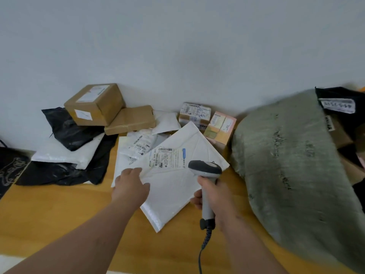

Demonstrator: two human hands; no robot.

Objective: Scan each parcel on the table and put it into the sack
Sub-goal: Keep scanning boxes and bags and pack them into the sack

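A white padded mailer (173,180) with a barcode label (167,157) is tilted above the wooden table (59,214). My left hand (131,186) holds it by its left edge, thumb on top. My right hand (212,196) grips the handle of a grey barcode scanner (205,169), whose head sits just right of the label. A grey-green woven sack (292,165) bulges at the right, its mouth showing parcels inside.
Against the wall lie two brown boxes (96,103), black poly bags (65,127), white mailers (63,151) and two small taped boxes (194,114). The scanner's coiled cable (205,242) runs down toward me. A dark bag (9,167) sits at the far left.
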